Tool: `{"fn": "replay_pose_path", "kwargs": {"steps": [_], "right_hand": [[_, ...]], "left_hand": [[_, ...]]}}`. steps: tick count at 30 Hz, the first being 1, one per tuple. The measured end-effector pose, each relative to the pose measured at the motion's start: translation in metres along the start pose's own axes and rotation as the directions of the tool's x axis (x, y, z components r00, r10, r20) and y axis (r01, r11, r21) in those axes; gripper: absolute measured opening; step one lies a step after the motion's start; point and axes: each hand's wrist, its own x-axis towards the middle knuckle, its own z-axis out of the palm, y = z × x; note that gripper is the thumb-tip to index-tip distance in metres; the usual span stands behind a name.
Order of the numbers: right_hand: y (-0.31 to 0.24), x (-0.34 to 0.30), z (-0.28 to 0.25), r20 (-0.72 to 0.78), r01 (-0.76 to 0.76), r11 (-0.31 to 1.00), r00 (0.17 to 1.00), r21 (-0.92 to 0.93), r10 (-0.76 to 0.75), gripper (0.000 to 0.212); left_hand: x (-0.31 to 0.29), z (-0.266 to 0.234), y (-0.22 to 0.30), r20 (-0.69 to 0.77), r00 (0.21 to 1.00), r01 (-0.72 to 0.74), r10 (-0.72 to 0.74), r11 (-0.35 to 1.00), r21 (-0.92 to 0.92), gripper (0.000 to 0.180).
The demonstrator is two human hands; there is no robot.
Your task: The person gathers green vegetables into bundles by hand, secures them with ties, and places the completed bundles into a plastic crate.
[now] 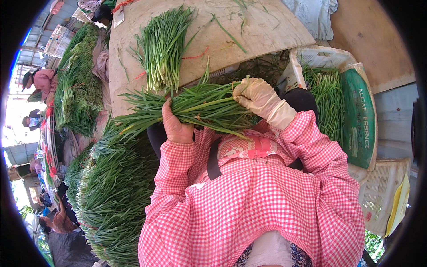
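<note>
A loose bunch of garlic chives (pixel 209 104) lies across my lap at the table's near edge, its leaves spreading to the left. My bare left hand (pixel 176 126) is closed around the bunch, thumb up along its near side. My right hand (pixel 259 95), in a pale thin glove, is closed in a pinch at the bunch's right end, where a yellowish leaf runs to its fingertips. Just beyond my left hand, an upright-looking bundle of chives (pixel 165 49) rests on the table, pale stem ends toward me.
Red ties (pixel 195 54) and stray leaves lie on the wooden table (pixel 262 33). At right, a white crate (pixel 324 54) holds more chives beside a green sack (pixel 358 120). Stacked chive bundles (pixel 111 200) fill the left side. Another person (pixel 44 82) works farther left.
</note>
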Motion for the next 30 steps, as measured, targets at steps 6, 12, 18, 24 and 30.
{"fn": "replay_pose_path", "kwargs": {"steps": [6, 12, 18, 24, 30], "right_hand": [[0.006, -0.002, -0.005, -0.116, -0.008, 0.917, 0.992, 0.398, 0.059, 0.014], [0.039, -0.021, -0.06, 0.018, -0.099, 0.158, 0.893, 0.982, 0.449, 0.022], [0.078, -0.052, -0.095, -0.125, 0.193, -0.038, 0.759, 0.98, 0.638, 0.016], [0.05, -0.062, -0.092, -0.078, -0.232, 0.592, 0.89, 0.772, 0.45, 0.02], [-0.004, -0.041, -0.057, 0.025, -0.321, 0.769, 0.929, 0.553, 0.37, 0.023]], "left_hand": [[0.005, -0.004, 0.002, 0.025, 1.0, -0.004, 0.003, 1.0, 0.012, 0.028], [0.014, -0.02, 0.019, 0.038, 0.999, -0.024, 0.024, 1.0, 0.006, 0.029], [0.009, -0.005, 0.022, 0.04, 0.998, -0.054, 0.057, 0.995, -0.082, 0.033], [0.007, -0.004, 0.026, 0.034, 0.997, -0.062, 0.064, 0.996, -0.071, 0.035], [0.004, -0.003, 0.025, 0.059, 0.997, -0.039, 0.043, 0.997, -0.063, 0.033]]}}
